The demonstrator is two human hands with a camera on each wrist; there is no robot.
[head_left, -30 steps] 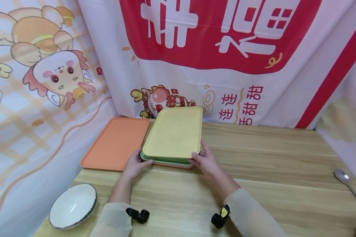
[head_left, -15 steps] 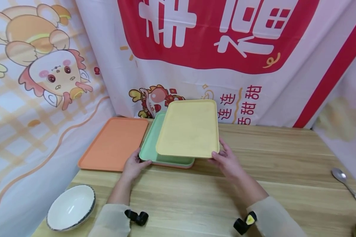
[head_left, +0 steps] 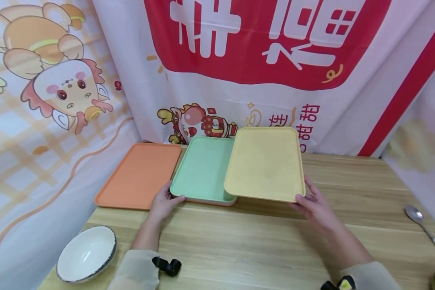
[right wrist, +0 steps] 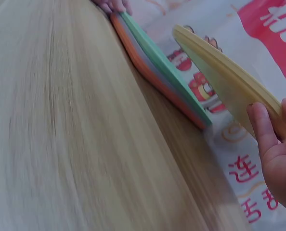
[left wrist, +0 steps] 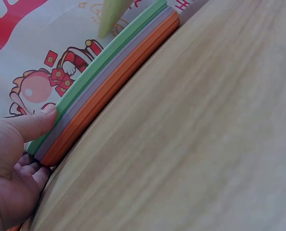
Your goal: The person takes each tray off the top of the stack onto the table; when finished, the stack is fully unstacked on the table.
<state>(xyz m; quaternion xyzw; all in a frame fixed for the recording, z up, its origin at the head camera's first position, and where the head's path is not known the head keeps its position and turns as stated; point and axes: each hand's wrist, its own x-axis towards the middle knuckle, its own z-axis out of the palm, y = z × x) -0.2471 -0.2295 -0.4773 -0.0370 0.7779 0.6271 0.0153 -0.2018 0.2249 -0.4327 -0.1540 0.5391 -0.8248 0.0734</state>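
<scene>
I read the step in hand as the separation of the yellow tray (head_left: 266,163) from the stack (right wrist: 157,72). The yellow tray is raised above the worktop (head_left: 239,241), to the right of the stack, toward the back edge. The right wrist view shows a gap between the two.

Right hand (head_left: 313,203): the grip pinches the yellow tray at its front right corner, thumb on the rim, fingers beneath.
Left hand (head_left: 164,203): the grip pinches the stack at its front left corner, thumb on the green tray (head_left: 203,171).

The stack sits near the back edge: green on top, a lavender tray (left wrist: 85,99) between, an orange one at the bottom. A separate orange tray (head_left: 139,175) lies just left of it. The bowl (head_left: 87,253) is at the worktop's left edge, toward the front; the spoon (head_left: 414,214) is near the right edge.

In my judgement, the next move calls for a level, controlled lowering beyond the stack's right edge. Caution: one-corner support may let the far end dip.
</scene>
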